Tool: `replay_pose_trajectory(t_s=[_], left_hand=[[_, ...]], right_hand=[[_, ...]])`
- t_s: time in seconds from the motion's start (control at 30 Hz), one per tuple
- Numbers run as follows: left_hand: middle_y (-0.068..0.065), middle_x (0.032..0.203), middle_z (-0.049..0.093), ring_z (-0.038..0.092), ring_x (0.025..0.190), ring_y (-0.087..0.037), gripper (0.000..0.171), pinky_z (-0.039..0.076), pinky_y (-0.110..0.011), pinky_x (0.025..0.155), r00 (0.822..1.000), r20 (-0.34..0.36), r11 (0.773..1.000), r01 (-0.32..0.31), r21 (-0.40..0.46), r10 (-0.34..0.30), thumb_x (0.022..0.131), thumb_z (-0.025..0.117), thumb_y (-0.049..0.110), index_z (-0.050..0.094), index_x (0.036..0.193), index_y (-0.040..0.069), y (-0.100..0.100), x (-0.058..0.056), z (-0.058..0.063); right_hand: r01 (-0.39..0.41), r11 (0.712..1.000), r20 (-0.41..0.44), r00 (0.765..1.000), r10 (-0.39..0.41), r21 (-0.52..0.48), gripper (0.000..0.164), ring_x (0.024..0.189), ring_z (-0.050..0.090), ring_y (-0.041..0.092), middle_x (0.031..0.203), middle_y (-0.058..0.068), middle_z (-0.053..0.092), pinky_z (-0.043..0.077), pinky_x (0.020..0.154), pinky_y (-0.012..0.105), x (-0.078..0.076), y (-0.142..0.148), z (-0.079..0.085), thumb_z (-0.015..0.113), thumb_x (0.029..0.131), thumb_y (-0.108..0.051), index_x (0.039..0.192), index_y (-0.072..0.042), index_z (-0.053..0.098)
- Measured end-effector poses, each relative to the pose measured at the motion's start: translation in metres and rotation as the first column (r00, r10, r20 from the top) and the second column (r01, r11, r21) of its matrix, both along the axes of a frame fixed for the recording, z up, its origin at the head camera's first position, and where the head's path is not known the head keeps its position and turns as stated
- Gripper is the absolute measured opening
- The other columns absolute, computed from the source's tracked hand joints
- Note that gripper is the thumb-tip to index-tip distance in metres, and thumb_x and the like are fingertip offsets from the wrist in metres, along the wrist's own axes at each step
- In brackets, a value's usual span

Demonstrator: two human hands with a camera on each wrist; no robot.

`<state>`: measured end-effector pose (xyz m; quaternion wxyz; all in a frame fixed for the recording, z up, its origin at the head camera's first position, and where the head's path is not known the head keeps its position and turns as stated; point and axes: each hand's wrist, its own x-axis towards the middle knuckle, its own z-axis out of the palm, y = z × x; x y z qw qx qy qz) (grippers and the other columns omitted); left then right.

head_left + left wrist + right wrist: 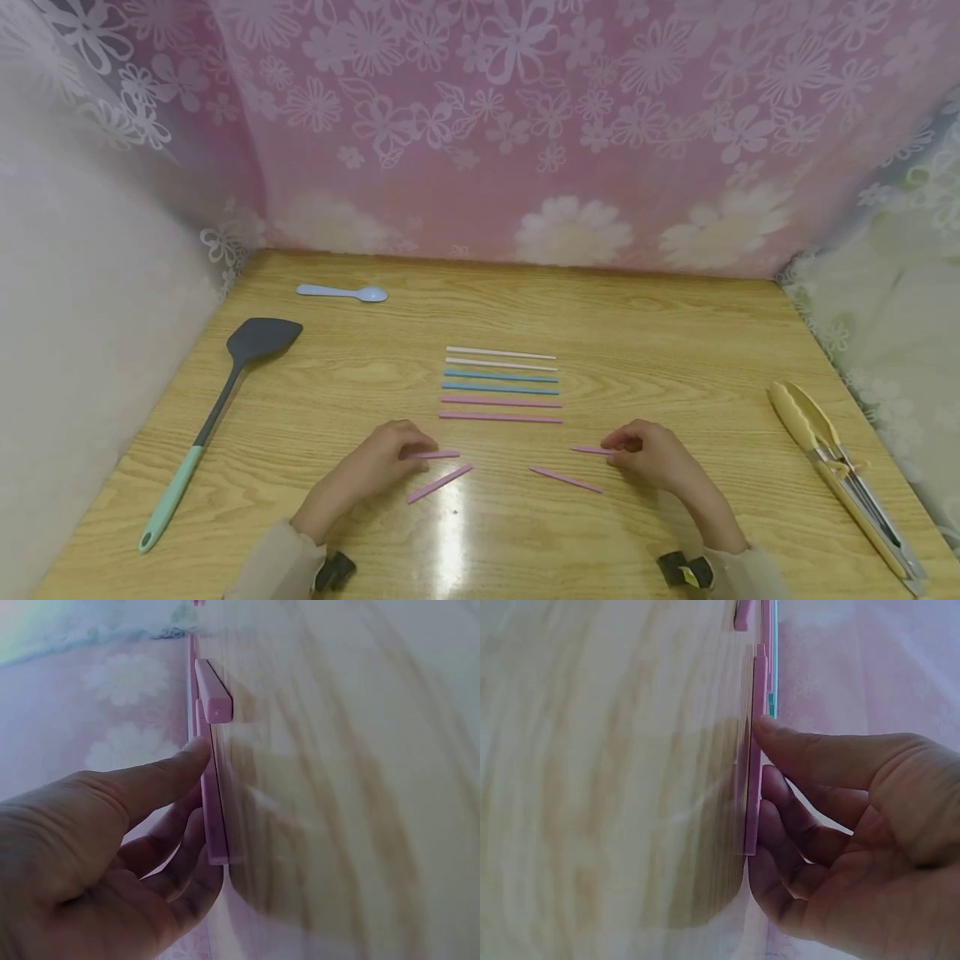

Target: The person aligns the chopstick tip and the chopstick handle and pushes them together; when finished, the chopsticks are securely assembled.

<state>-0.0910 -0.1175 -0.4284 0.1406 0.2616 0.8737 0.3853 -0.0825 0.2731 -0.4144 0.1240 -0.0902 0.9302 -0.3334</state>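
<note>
My left hand (386, 457) pinches a short pink stick (214, 802) between thumb and fingers, low at the table surface. Slanted just in front of that hand lies another short pink stick (440, 483). On the other side, my right hand (651, 452) holds a short pink stick (755, 772) by thumb and fingertips, its free end (585, 450) pointing inward. A further short pink stick (566, 479) lies at an angle near the right hand. Beyond both hands, long chopsticks lie in parallel: a white pair (501, 364), a blue pair (501, 389) and a pink pair (501, 417).
A dark spatula (262, 337) with a mint handle lies at the left, and a light blue spoon (341, 292) at the back left. Tongs (840, 475) with yellow tips lie along the right edge. Floral cloth (525, 150) hangs behind the wooden table (675, 333).
</note>
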Motion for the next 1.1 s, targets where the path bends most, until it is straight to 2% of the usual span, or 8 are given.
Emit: replay_pose_trajectory(t_s=[0.37, 0.67, 0.87, 1.1], left_hand=[[-0.003, 0.092, 0.064, 0.057, 0.082, -0.013, 0.016, 0.050, -0.021, 0.071, 1.000, 0.030, 1.000, 0.008, 0.006, -0.009, 0.089, 0.063, 0.003, 0.069, 0.104, 0.000, 0.000, 0.000, 0.000], [-0.001, 0.093, 0.063, 0.056, 0.082, -0.010, 0.017, 0.050, -0.022, 0.071, 1.000, 0.014, 1.000, 0.007, 0.014, -0.008, 0.091, 0.062, 0.006, 0.069, 0.106, 0.002, 0.002, -0.001, -0.002], [-0.004, 0.103, 0.066, 0.060, 0.089, -0.015, 0.020, 0.052, -0.025, 0.078, 1.000, -0.016, 0.998, -0.008, 0.070, 0.009, 0.093, 0.060, 0.009, 0.067, 0.111, 0.004, 0.014, 0.001, 0.001], [-0.004, 0.105, 0.067, 0.060, 0.089, -0.013, 0.019, 0.052, -0.022, 0.076, 0.994, -0.111, 0.991, 0.026, 0.133, -0.011, 0.093, 0.060, 0.007, 0.067, 0.111, 0.005, 0.029, 0.005, 0.005]], right_hand=[[0.004, 1.000, 0.025, 1.000, -0.004, 0.000, 0.008, 0.072, 0.050, 0.013, 0.080, 0.001, 0.061, 0.043, 0.060, 0.024, -0.002, 0.000, -0.001, 0.070, 0.084, -0.004, 0.091, -0.001, 0.071], [-0.005, 1.000, 0.002, 1.000, 0.005, -0.020, 0.007, 0.072, 0.053, 0.011, 0.081, 0.001, 0.061, 0.045, 0.062, 0.022, -0.001, -0.004, -0.001, 0.068, 0.085, -0.005, 0.091, -0.003, 0.071], [-0.030, 0.993, -0.068, 0.997, 0.022, -0.112, 0.009, 0.079, 0.056, 0.009, 0.086, -0.001, 0.062, 0.051, 0.071, 0.024, 0.004, -0.024, 0.001, 0.068, 0.087, -0.010, 0.094, -0.005, 0.071], [-0.156, 0.964, -0.213, 0.971, 0.109, -0.217, 0.007, 0.078, 0.054, 0.005, 0.085, 0.000, 0.061, 0.053, 0.072, 0.024, 0.016, -0.053, 0.007, 0.069, 0.086, -0.004, 0.093, -0.005, 0.070]])
